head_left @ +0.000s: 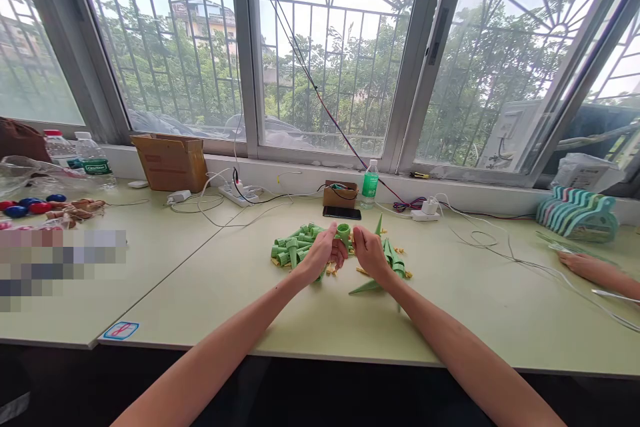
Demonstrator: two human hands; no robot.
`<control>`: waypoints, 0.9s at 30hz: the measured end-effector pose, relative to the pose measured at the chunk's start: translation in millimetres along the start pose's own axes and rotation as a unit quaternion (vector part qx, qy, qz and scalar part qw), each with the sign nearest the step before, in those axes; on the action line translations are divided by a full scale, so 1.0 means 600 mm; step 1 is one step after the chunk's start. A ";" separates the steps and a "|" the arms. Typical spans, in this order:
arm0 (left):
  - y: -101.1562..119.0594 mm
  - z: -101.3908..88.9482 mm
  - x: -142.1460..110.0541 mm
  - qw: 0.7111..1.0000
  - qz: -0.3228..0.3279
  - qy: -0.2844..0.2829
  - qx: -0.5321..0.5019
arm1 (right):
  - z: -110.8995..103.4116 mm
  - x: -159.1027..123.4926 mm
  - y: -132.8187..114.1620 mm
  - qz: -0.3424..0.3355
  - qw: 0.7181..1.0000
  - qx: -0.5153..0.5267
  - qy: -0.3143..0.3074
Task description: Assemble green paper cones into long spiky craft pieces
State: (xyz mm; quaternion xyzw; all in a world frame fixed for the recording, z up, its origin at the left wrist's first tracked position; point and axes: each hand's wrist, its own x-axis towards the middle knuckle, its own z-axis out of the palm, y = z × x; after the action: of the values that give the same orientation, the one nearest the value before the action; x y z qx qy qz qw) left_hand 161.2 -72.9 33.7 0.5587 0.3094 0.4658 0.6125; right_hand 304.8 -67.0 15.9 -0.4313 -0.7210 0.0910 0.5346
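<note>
Over the middle of the table, my left hand (325,255) has its fingers curled around a green plastic tube (343,229) whose open round end faces up. Close by on its right, my right hand (369,251) is closed with fingers pinched together; what sits in them is hidden. A pile of green tubes with wide collars (292,247) lies beside and behind my left hand. Green pointed spikes (394,257) lie around my right hand, one pointing left (365,288). Small yellow pieces (332,271) are scattered among them.
A black phone (342,213), small cardboard box (340,194) and green-labelled bottle (369,185) stand behind the pile. White cables and a power strip (241,195) run along the back. Another person's hand (575,263) is at right, near turquoise plastic pieces (577,215). A larger box (170,163) stands back left.
</note>
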 end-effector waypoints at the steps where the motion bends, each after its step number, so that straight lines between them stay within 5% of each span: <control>1: -0.001 -0.001 0.000 1.000 0.003 -0.008 0.006 | 0.000 0.000 0.000 0.005 1.000 0.003 0.003; 9: -0.002 -0.001 -0.004 0.996 0.049 -0.029 0.065 | -0.002 0.002 -0.005 0.021 0.999 0.039 -0.001; 27: 0.000 -0.001 -0.006 0.997 0.031 0.015 0.065 | 0.003 -0.004 -0.001 -0.003 0.999 0.029 -0.041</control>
State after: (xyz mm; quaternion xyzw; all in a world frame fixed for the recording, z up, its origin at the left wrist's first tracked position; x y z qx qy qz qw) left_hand 159.0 -75.8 33.3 0.5992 0.3308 0.4720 0.5556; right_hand 303.2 -68.3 14.1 -0.4092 -0.7407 0.1283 0.5171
